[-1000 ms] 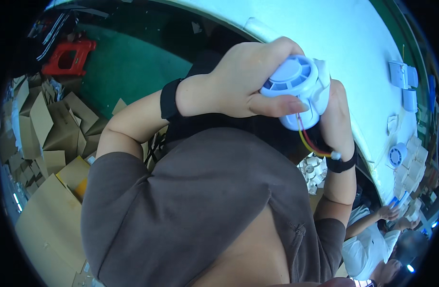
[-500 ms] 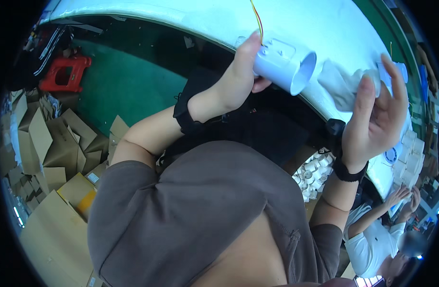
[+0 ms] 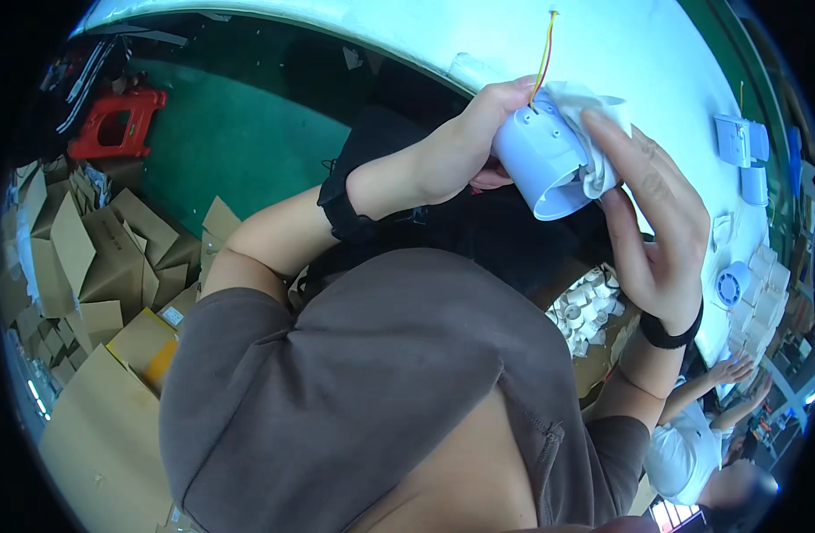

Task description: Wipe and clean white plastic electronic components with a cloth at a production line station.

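Note:
My left hand (image 3: pixel 461 147) grips a pale plastic cylindrical housing (image 3: pixel 534 160) from its far end, tilted with its open end toward me and to the right. Thin yellow and red wires (image 3: pixel 544 62) rise out of its side near some small screw posts. A crumpled white cloth (image 3: pixel 589 102) lies against the housing's upper right side and rim. My right hand (image 3: pixel 660 209) presses that cloth to the housing, fingers bent over it and thumb near the open end. The fingertips of my left hand behind the housing are partly hidden.
The housing is over the edge of a white-covered table (image 3: pixel 381 22). Similar housings (image 3: pixel 740 142), a round fan-like part (image 3: pixel 732 284) and stacked white parts (image 3: pixel 767 275) are at the right. A box of small white parts (image 3: pixel 585 306), cardboard (image 3: pixel 114 258), a red stool (image 3: pixel 119 124) and a co-worker (image 3: pixel 687 453) surround me.
The cloth, held apart to the right of the housing before, now touches its side and rim. My right hand moved left, and the housing turned so its open end points more downward.

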Action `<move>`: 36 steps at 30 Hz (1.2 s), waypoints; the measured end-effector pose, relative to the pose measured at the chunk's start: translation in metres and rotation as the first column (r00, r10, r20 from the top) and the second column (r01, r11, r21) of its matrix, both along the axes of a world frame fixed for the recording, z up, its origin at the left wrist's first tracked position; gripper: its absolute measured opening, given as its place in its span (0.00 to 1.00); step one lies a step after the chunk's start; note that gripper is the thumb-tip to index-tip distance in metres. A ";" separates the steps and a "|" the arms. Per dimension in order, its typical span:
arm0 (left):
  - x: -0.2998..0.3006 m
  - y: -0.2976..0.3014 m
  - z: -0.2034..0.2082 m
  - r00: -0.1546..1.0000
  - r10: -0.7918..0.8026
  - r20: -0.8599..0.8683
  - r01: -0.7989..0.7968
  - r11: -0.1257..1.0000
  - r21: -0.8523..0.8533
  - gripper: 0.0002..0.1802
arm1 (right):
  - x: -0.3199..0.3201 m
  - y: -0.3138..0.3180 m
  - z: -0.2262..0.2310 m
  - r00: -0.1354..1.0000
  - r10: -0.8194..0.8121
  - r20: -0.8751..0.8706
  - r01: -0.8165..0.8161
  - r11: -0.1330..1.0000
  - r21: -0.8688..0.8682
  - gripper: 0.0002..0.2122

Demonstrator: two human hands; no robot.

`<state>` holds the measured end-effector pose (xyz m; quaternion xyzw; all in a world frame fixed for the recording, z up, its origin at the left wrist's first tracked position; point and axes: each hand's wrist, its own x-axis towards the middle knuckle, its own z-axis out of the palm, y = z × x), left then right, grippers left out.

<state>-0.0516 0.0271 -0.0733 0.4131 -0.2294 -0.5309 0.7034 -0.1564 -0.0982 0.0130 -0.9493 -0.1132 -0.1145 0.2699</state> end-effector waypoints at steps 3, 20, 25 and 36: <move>-0.001 0.000 0.000 0.994 -0.102 -0.031 0.103 0.995 0.009 0.21 | -0.005 0.002 -0.002 0.998 0.000 0.063 0.007 0.994 -0.110 0.19; -0.016 -0.002 -0.003 0.489 0.595 0.638 -0.411 0.802 -0.434 0.30 | -0.009 0.003 -0.033 0.903 -0.259 0.342 0.279 0.960 -0.011 0.10; -0.002 -0.004 -0.001 0.261 0.656 0.708 -0.175 0.754 -0.633 0.33 | -0.022 0.006 -0.033 0.918 -0.366 0.150 0.341 0.925 0.169 0.08; -0.007 0.001 0.023 0.979 0.028 0.202 -0.054 0.991 0.126 0.30 | -0.028 0.024 -0.039 0.891 -0.424 0.161 0.399 0.902 0.166 0.08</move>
